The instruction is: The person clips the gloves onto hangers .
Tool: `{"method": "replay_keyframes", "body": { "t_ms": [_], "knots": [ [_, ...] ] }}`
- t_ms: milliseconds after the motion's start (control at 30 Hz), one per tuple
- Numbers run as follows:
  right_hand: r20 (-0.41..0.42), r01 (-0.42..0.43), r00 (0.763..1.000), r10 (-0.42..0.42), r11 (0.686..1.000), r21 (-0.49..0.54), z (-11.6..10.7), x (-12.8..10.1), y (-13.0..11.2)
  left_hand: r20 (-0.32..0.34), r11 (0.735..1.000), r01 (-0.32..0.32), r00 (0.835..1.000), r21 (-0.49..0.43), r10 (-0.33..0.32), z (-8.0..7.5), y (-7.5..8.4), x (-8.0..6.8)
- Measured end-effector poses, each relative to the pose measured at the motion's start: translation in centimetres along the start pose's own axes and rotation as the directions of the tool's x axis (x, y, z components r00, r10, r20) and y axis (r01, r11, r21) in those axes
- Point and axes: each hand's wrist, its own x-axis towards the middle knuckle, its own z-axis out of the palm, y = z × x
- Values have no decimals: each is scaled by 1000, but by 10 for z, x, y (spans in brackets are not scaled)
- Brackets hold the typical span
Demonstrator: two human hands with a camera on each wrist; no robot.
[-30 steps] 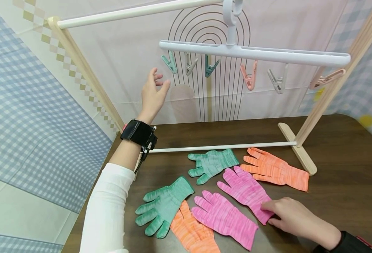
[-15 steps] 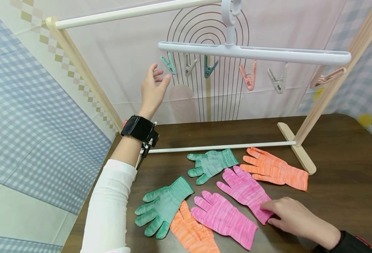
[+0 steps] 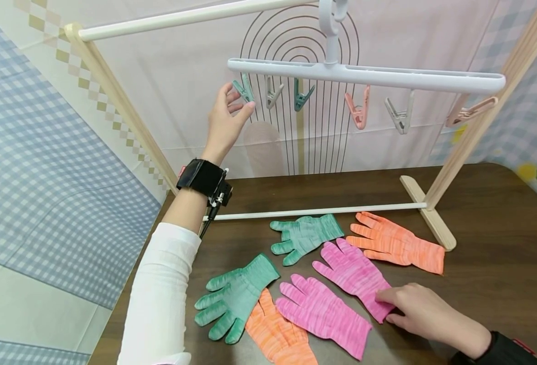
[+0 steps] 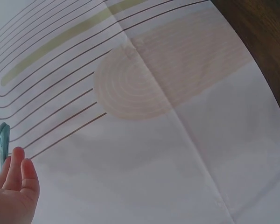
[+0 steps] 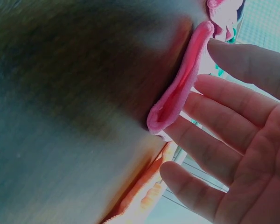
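Observation:
My left hand (image 3: 227, 121) is raised at the light teal clothespin (image 3: 244, 88) at the left end of the white hanger (image 3: 364, 76). Its index finger is beside one handle, and its thumb tip is right at the clothespin's lower end. In the left wrist view, fingertips (image 4: 17, 156) overlap the clothespin (image 4: 3, 142). On the table, my right hand (image 3: 423, 312) rests at the cuff of a pink glove (image 3: 357, 276). The right wrist view shows its fingers (image 5: 219, 114) extended along the pink cuff (image 5: 182, 86), whose mouth gapes slightly.
More clothespins, such as a dark teal one (image 3: 302, 95) and a pink one (image 3: 358, 109), hang along the hanger. A wooden-sided rack (image 3: 122, 101) carries it. Another pink glove (image 3: 325, 314), green gloves (image 3: 238, 299) and orange gloves (image 3: 396, 241) lie on the brown table (image 3: 501, 243).
My left hand has moved up and slightly right, so its thumb and index finger have come in to the light teal clothespin. The right hand has stayed at the pink glove's cuff.

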Motion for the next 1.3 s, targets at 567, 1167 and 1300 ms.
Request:
{"method": "replay_keyframes", "body": {
  "t_ms": [567,1167,1300],
  "knots": [
    [5,-11,1000,11,1000,2,0,-2,-1,31,988,85,996,-132,-82,6,9,9],
    [-5,-12,1000,12,1000,3,1,-2,-3,20,933,199,979,-299,-203,9,26,20],
    [-10,-5,1000,5,1000,-2,2,-3,-3,12,920,203,977,-336,-211,10,23,24]
  ]
}}
